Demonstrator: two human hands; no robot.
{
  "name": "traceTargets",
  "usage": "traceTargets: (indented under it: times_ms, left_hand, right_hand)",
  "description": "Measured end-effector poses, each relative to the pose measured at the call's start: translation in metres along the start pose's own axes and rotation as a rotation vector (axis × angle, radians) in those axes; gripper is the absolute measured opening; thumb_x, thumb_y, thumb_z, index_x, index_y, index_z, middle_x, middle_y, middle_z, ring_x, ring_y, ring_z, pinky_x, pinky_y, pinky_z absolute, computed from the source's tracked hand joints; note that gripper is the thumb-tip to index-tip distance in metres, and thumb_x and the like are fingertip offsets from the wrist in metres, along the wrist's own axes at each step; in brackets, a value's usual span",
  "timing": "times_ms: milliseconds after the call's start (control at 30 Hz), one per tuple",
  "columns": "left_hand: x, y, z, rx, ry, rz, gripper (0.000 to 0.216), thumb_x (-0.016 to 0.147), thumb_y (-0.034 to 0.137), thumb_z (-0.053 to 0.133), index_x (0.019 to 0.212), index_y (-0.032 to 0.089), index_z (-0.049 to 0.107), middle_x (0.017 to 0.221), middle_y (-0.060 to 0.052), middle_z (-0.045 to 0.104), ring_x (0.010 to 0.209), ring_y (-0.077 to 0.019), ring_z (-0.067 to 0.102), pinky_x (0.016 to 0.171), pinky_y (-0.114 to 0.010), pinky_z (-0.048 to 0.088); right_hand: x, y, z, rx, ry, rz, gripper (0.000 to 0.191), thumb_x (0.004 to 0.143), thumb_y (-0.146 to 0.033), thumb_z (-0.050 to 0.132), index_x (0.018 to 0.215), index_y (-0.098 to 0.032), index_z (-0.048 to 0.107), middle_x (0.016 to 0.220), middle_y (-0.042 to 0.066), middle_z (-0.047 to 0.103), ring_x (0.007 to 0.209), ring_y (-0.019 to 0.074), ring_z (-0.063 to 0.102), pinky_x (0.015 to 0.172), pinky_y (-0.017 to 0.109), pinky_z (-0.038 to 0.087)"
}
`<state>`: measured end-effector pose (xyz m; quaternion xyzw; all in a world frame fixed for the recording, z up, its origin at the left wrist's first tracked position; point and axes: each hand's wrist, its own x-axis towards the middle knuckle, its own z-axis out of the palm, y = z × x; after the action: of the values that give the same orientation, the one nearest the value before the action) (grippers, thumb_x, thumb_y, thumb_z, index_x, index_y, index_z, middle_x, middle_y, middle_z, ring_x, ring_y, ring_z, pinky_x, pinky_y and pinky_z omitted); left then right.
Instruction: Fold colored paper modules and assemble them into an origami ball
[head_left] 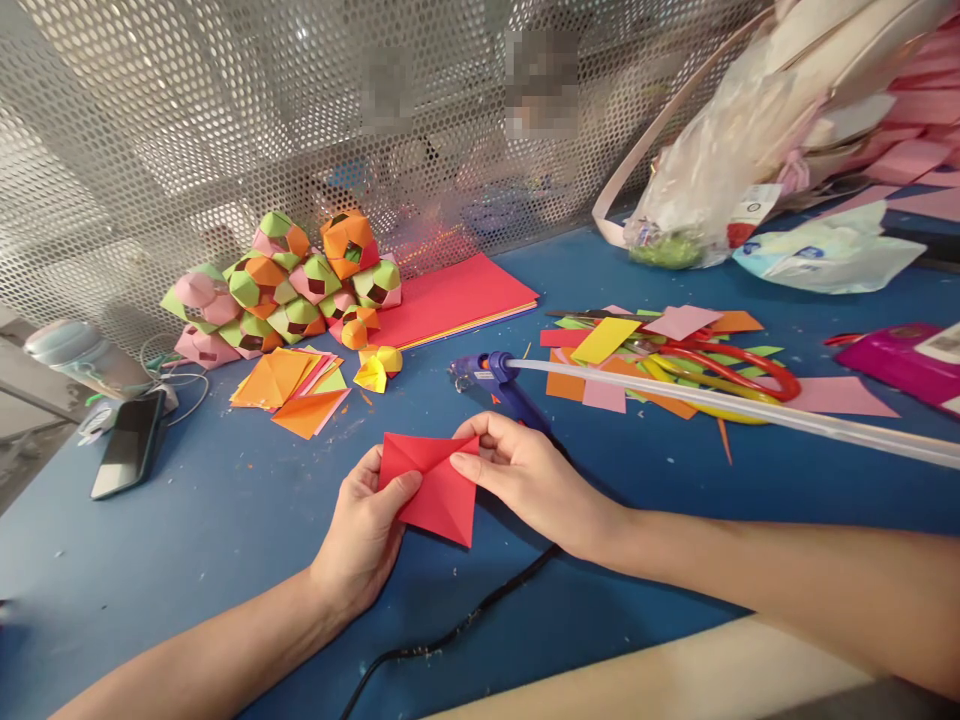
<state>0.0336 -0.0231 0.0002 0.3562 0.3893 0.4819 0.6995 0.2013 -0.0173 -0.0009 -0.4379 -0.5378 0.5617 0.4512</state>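
Note:
A creased red paper square (435, 490) is held just above the blue table (225, 520) at the centre. My left hand (367, 535) pinches its left corner between thumb and fingers. My right hand (525, 480) grips its upper right edge, thumb on top. A blue glue gun (499, 380) with a long clear glue stick (720, 405) lies right behind the paper, and its black cord (465, 625) runs under my right wrist toward the near edge.
Folded paper cubes (285, 285) are piled at the back left by orange sheets (289, 385) and a red paper stack (450, 295). Paper scraps and scissors (720, 370) lie at right. A phone (131, 440) rests at left. Bags (750, 150) sit back right before a perforated metal wall.

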Motion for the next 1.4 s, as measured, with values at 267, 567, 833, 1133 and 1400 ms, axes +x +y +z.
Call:
traceTargets:
  times_ms: [267, 567, 833, 1133, 1400]
  left_hand:
    - [-0.002, 0.0, 0.001, 0.032, -0.009, 0.027, 0.009, 0.079, 0.013, 0.062, 0.086, 0.018, 0.061, 0.08, 0.002, 0.063, 0.07, -0.0082, 0.055, 0.069, -0.019, 0.044]
    - [-0.004, 0.004, 0.002, 0.058, 0.012, 0.049, 0.007, 0.082, 0.022, 0.059, 0.085, 0.018, 0.064, 0.08, 0.0, 0.065, 0.074, -0.0111, 0.057, 0.071, -0.02, 0.044]
    - [-0.003, 0.004, 0.0, 0.064, 0.029, 0.043, 0.007, 0.08, 0.022, 0.061, 0.086, 0.019, 0.063, 0.084, 0.0, 0.064, 0.075, -0.0116, 0.056, 0.073, -0.021, 0.044]
    - [-0.005, 0.004, 0.002, 0.054, 0.012, 0.035, 0.006, 0.08, 0.023, 0.061, 0.085, 0.018, 0.062, 0.078, 0.001, 0.062, 0.07, -0.01, 0.054, 0.07, -0.02, 0.043]
    - [-0.008, 0.004, 0.0, 0.198, 0.014, 0.073, 0.013, 0.08, 0.031, 0.063, 0.082, 0.018, 0.065, 0.079, 0.001, 0.062, 0.072, -0.011, 0.053, 0.068, -0.019, 0.041]
  right_hand:
    - [0.0, 0.0, 0.001, 0.004, 0.042, -0.016, 0.016, 0.077, -0.026, 0.058, 0.085, -0.018, 0.047, 0.07, -0.003, 0.05, 0.067, 0.0106, 0.049, 0.062, 0.024, 0.041]
    - [0.0, -0.001, -0.001, -0.066, 0.063, -0.028, 0.016, 0.076, -0.03, 0.06, 0.081, -0.018, 0.05, 0.064, -0.005, 0.048, 0.061, 0.0099, 0.046, 0.056, 0.024, 0.038]
    - [-0.001, -0.002, -0.002, -0.059, 0.046, -0.028, 0.015, 0.077, -0.029, 0.06, 0.081, -0.018, 0.051, 0.063, -0.005, 0.048, 0.059, 0.01, 0.047, 0.054, 0.023, 0.038]
    - [0.0, -0.001, 0.0, -0.011, 0.054, -0.053, 0.018, 0.075, -0.026, 0.062, 0.085, -0.017, 0.05, 0.074, -0.001, 0.056, 0.069, 0.011, 0.054, 0.063, 0.024, 0.044]
    - [-0.004, -0.009, 0.0, -0.075, 0.037, -0.121, 0.017, 0.077, -0.032, 0.063, 0.074, -0.019, 0.053, 0.068, -0.002, 0.057, 0.062, 0.0107, 0.055, 0.057, 0.023, 0.046]
